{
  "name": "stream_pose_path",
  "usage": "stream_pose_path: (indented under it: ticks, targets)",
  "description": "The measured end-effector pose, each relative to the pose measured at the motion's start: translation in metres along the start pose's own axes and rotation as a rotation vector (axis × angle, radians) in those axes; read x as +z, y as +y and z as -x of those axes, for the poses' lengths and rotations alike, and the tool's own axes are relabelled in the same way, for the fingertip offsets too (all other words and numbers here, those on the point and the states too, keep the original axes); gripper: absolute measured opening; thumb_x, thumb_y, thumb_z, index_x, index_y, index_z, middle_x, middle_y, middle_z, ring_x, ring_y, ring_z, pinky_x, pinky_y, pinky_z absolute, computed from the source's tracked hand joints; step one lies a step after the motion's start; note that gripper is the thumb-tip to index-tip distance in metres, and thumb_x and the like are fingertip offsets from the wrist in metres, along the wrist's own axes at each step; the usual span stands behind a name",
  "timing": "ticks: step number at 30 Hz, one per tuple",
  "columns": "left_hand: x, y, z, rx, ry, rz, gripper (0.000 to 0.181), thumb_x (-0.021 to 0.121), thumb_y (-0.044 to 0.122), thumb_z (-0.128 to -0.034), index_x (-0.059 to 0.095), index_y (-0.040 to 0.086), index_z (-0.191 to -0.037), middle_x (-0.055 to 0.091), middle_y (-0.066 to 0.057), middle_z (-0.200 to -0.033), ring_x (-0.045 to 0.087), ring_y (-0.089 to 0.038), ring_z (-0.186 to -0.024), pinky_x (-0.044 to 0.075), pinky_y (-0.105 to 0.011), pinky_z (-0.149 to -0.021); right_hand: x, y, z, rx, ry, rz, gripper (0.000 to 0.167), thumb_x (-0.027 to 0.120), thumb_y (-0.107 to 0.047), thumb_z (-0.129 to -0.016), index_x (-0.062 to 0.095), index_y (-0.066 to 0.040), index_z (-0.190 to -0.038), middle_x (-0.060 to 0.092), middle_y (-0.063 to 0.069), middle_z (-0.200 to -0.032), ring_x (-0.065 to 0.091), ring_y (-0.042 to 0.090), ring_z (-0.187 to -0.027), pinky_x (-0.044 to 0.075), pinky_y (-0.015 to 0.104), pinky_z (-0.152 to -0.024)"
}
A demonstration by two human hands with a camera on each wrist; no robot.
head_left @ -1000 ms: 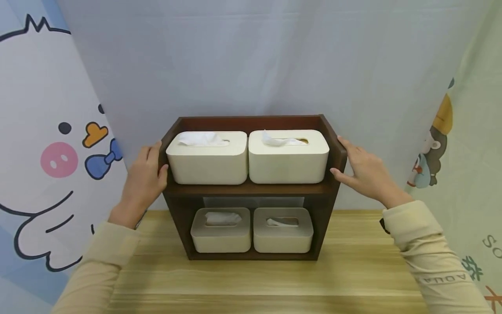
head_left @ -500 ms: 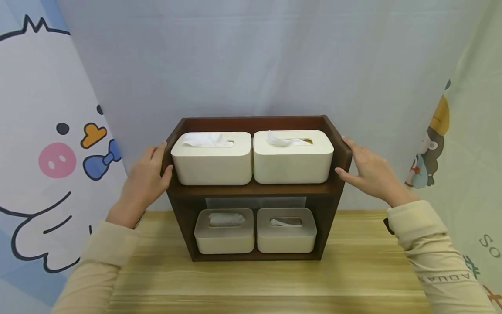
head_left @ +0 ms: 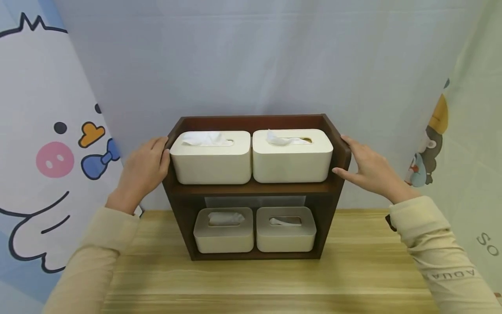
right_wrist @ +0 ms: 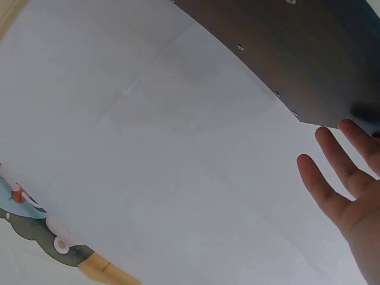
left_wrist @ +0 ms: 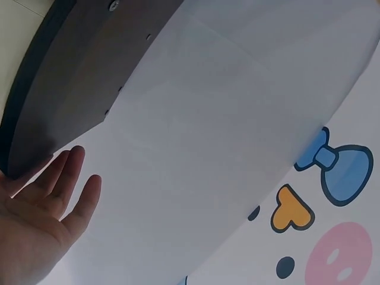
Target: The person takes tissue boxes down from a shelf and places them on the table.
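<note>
A dark brown two-tier shelf (head_left: 255, 190) holds four-sided cream tissue boxes, two on each tier. On top are a left box (head_left: 211, 168) and a right box (head_left: 292, 165), white tissue showing in their slots. My left hand (head_left: 143, 170) touches the shelf's upper left side with fingertips and thumb. Opposite it, my right hand (head_left: 372, 170) rests against the upper right side, thumb at the front edge. In the left wrist view the left hand's fingers (left_wrist: 65, 178) are loosely extended by the side panel (left_wrist: 71, 71); the right wrist view shows the right fingers (right_wrist: 338, 160) spread below the panel (right_wrist: 297, 53).
The lower tier carries a left box (head_left: 223, 240) and a right box (head_left: 286, 240). The shelf stands on a wood-grain tabletop (head_left: 255, 285). Behind it hangs a pale cloth (head_left: 255, 56), with cartoon-printed cloths (head_left: 35, 109) at the left and right.
My left hand has moved up a little along the shelf's side, its thumb now higher. My right hand stays against its side. The shelf sits slightly further right in the head view than one second ago.
</note>
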State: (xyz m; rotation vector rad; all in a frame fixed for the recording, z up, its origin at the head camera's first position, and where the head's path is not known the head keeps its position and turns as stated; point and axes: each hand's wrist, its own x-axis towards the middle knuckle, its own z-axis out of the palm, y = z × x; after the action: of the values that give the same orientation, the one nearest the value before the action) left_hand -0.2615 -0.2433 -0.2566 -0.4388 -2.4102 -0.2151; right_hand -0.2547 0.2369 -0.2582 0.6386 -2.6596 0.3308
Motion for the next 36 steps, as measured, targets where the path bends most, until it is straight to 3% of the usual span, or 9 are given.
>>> stream_pose_path:
  ticks: [8, 17, 27, 36]
  targets:
    - [0.002, -0.005, -0.013, -0.064, -0.108, 0.012, 0.04, 0.036, 0.017, -0.0971, 0.048, -0.007, -0.127, 0.051, -0.028, -0.124, 0.049, -0.046, -0.109, 0.041, -0.058, -0.088, -0.02, -0.009, -0.012, 0.008, -0.031, -0.023, 0.077, 0.058, -0.039, -0.087, 0.022, -0.002, -0.144, 0.034, 0.024, -0.142, 0.037, 0.048, -0.121, 0.032, 0.061, -0.096]
    - [0.009, -0.012, -0.018, -0.078, -0.121, 0.014, 0.043, 0.032, 0.022, -0.0978, 0.047, -0.003, -0.129, 0.051, -0.026, -0.126, 0.047, -0.046, -0.112, 0.038, -0.058, -0.091, -0.036, -0.033, -0.041, -0.075, -0.029, 0.035, 0.077, 0.059, -0.044, -0.085, 0.027, -0.004, -0.143, 0.036, 0.019, -0.142, 0.037, 0.042, -0.125, 0.029, 0.055, -0.102]
    - [0.015, -0.014, -0.014, -0.076, -0.095, 0.022, 0.045, 0.03, 0.023, -0.098, 0.046, -0.002, -0.131, 0.051, -0.025, -0.127, 0.046, -0.045, -0.113, 0.037, -0.06, -0.09, -0.027, -0.05, -0.085, -0.113, -0.241, 0.068, 0.096, 0.059, -0.065, -0.074, 0.023, -0.011, -0.145, 0.031, 0.011, -0.147, 0.032, 0.039, -0.129, 0.029, 0.054, -0.103]
    - [0.02, -0.014, -0.012, -0.062, -0.05, 0.03, 0.043, 0.031, 0.023, -0.0976, 0.048, 0.0, -0.13, 0.054, -0.024, -0.124, 0.048, -0.043, -0.111, 0.039, -0.06, -0.088, -0.006, -0.049, -0.1, -0.096, -0.375, 0.026, 0.103, 0.066, -0.063, -0.068, 0.02, -0.014, -0.146, 0.024, 0.011, -0.149, 0.023, 0.039, -0.133, 0.022, 0.06, -0.103]
